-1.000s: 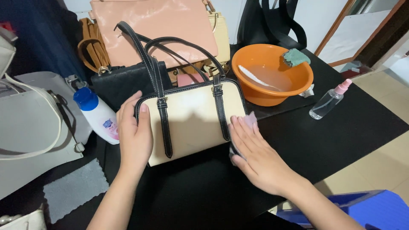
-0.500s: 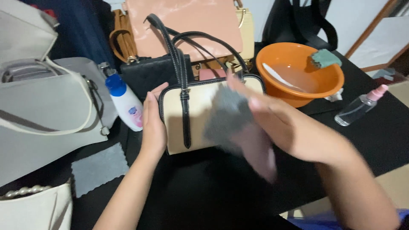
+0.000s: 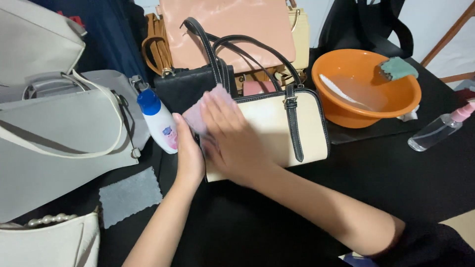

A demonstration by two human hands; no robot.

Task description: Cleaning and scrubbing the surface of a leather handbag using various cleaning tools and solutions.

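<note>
so there's like seven handbags (image 3: pixel 277 131), two bottles (image 3: pixel 159 121), two cloths (image 3: pixel 129 195), one orange basin (image 3: pixel 366 89) and one sponge (image 3: pixel 398 67).
</note>
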